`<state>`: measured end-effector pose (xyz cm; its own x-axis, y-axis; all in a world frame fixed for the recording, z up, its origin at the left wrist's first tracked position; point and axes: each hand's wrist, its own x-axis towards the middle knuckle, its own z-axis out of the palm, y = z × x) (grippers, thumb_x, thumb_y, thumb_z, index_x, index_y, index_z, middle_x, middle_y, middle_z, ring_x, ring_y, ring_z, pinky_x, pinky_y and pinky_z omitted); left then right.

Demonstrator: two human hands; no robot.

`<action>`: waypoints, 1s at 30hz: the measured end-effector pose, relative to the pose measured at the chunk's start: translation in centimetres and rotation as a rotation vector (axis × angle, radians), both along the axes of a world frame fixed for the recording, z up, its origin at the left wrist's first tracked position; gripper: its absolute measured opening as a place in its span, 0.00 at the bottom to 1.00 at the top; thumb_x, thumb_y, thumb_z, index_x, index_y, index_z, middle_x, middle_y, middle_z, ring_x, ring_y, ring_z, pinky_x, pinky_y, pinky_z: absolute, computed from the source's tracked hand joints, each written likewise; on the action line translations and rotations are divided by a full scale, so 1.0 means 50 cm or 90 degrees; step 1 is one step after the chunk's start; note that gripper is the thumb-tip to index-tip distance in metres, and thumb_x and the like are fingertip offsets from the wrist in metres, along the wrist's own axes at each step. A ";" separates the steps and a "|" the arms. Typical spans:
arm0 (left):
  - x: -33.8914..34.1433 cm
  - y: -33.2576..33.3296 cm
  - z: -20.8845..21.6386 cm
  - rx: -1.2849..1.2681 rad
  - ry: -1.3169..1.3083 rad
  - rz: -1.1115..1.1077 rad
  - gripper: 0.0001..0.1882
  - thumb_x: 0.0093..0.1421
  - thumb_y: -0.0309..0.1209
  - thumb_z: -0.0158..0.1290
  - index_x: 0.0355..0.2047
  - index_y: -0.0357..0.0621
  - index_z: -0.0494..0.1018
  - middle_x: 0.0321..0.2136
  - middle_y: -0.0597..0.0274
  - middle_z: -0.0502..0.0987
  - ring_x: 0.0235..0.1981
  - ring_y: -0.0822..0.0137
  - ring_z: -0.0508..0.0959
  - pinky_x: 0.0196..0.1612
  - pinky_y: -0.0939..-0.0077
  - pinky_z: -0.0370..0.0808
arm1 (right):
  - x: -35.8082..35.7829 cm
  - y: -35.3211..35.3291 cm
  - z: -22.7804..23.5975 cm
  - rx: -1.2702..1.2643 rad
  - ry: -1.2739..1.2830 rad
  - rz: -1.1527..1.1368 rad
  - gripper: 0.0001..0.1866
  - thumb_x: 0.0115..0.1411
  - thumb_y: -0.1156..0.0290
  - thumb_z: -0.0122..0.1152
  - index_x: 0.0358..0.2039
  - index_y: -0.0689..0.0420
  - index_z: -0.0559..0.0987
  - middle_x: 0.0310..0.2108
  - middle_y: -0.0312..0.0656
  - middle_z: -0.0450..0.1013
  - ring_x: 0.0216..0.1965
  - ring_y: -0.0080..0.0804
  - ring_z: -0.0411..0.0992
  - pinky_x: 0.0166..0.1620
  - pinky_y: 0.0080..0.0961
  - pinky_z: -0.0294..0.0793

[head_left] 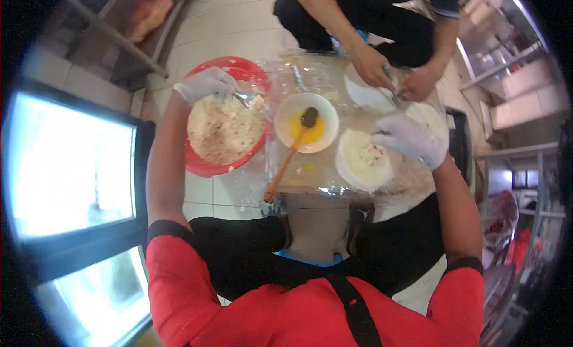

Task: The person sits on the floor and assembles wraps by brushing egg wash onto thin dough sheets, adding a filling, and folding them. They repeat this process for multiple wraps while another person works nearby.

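Note:
My left hand, in a thin clear glove, is closed round a metal spoon at the far side of a red basin. Crumbly whitish mixture fills this basin, and some lies at the spoon. My right hand, gloved too, hovers over the right edge of a round white disc dotted with small red bits. Its fingers look pinched together; whatever they hold is hidden. Between my hands stands a white bowl of yellow liquid, with an orange-handled brush or spoon resting in it.
Across the low, plastic-covered table, another person's hands hold a thin tool over a white round sheet. Another pale disc lies beyond my right hand. A shelf stands at far left, metal racks at right.

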<state>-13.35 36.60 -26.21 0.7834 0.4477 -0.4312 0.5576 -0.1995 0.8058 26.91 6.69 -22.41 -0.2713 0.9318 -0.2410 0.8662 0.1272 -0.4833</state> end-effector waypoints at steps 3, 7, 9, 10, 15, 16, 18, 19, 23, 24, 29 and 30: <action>0.120 -0.043 0.077 0.018 -0.046 -0.107 0.13 0.56 0.35 0.56 0.34 0.38 0.82 0.22 0.66 0.78 0.23 0.76 0.75 0.27 0.79 0.71 | 0.014 -0.001 -0.011 -0.016 0.004 -0.041 0.14 0.60 0.62 0.60 0.34 0.61 0.80 0.31 0.51 0.78 0.34 0.48 0.77 0.39 0.39 0.74; 0.295 -0.165 0.101 0.088 -0.082 -0.209 0.13 0.58 0.35 0.54 0.30 0.36 0.79 0.22 0.66 0.78 0.24 0.74 0.76 0.29 0.79 0.74 | 0.019 -0.012 -0.003 0.025 0.036 -0.061 0.11 0.60 0.65 0.61 0.36 0.61 0.80 0.30 0.50 0.77 0.32 0.44 0.77 0.37 0.35 0.74; 0.361 -0.222 0.090 0.042 -0.057 -0.203 0.12 0.58 0.34 0.54 0.27 0.35 0.77 0.20 0.67 0.77 0.20 0.73 0.75 0.25 0.80 0.72 | 0.016 -0.014 -0.001 0.026 0.058 -0.065 0.11 0.60 0.66 0.61 0.37 0.60 0.80 0.30 0.50 0.77 0.32 0.44 0.77 0.38 0.35 0.74; 0.395 -0.244 0.076 0.047 -0.092 -0.224 0.12 0.57 0.33 0.54 0.27 0.35 0.77 0.19 0.67 0.77 0.19 0.73 0.75 0.24 0.79 0.72 | 0.018 -0.022 -0.005 0.028 0.063 -0.070 0.11 0.60 0.66 0.61 0.37 0.60 0.80 0.30 0.50 0.78 0.32 0.44 0.77 0.38 0.35 0.74; 0.524 -0.323 -0.055 0.084 -0.100 -0.277 0.11 0.53 0.32 0.52 0.27 0.36 0.79 0.18 0.58 0.79 0.20 0.67 0.80 0.23 0.70 0.76 | 0.014 -0.057 -0.048 0.063 -0.024 -0.032 0.10 0.58 0.65 0.61 0.39 0.55 0.81 0.32 0.48 0.78 0.34 0.47 0.77 0.39 0.38 0.75; 0.532 -0.345 -0.055 0.084 -0.077 -0.263 0.11 0.53 0.32 0.51 0.27 0.36 0.79 0.19 0.56 0.79 0.20 0.66 0.81 0.24 0.69 0.76 | 0.016 -0.065 -0.061 0.072 -0.035 -0.019 0.10 0.58 0.65 0.61 0.39 0.55 0.81 0.33 0.47 0.77 0.34 0.47 0.77 0.39 0.39 0.75; 0.545 -0.367 -0.068 0.191 -0.094 -0.282 0.12 0.53 0.31 0.50 0.28 0.36 0.80 0.18 0.55 0.79 0.20 0.65 0.81 0.24 0.67 0.77 | 0.017 -0.081 -0.088 0.077 -0.059 -0.003 0.09 0.58 0.66 0.59 0.38 0.53 0.80 0.33 0.47 0.77 0.35 0.47 0.77 0.40 0.40 0.76; 0.552 -0.375 -0.075 0.244 -0.102 -0.292 0.12 0.53 0.30 0.49 0.28 0.36 0.80 0.18 0.55 0.79 0.20 0.64 0.82 0.24 0.66 0.77 | 0.018 -0.090 -0.103 0.072 -0.074 -0.002 0.09 0.58 0.66 0.58 0.37 0.53 0.80 0.32 0.47 0.77 0.36 0.46 0.78 0.40 0.41 0.76; 0.544 -0.377 -0.106 0.230 -0.136 -0.242 0.12 0.53 0.31 0.49 0.25 0.34 0.78 0.19 0.47 0.78 0.21 0.54 0.81 0.28 0.61 0.77 | -0.011 -0.090 -0.093 -0.013 -0.245 0.026 0.08 0.58 0.70 0.56 0.37 0.51 0.80 0.34 0.47 0.77 0.36 0.45 0.78 0.41 0.41 0.77; 0.539 -0.385 -0.088 0.193 -0.139 -0.219 0.12 0.53 0.31 0.49 0.24 0.34 0.77 0.20 0.44 0.78 0.22 0.51 0.81 0.29 0.60 0.77 | -0.004 -0.098 -0.103 0.017 -0.215 0.011 0.08 0.58 0.71 0.56 0.37 0.52 0.80 0.33 0.47 0.77 0.36 0.46 0.79 0.41 0.41 0.77; 0.517 -0.393 -0.068 0.448 -0.194 -0.266 0.12 0.53 0.30 0.48 0.21 0.33 0.75 0.21 0.39 0.76 0.24 0.43 0.78 0.32 0.55 0.75 | 0.018 -0.098 -0.156 0.065 -0.133 -0.032 0.09 0.56 0.69 0.56 0.37 0.56 0.79 0.33 0.50 0.76 0.34 0.51 0.77 0.39 0.43 0.76; 0.522 -0.397 -0.074 0.454 -0.199 -0.232 0.12 0.53 0.30 0.48 0.21 0.33 0.75 0.21 0.39 0.76 0.24 0.43 0.78 0.32 0.55 0.75 | 0.027 -0.103 -0.187 0.077 -0.138 -0.032 0.10 0.56 0.69 0.57 0.37 0.56 0.79 0.33 0.50 0.76 0.34 0.51 0.77 0.39 0.44 0.76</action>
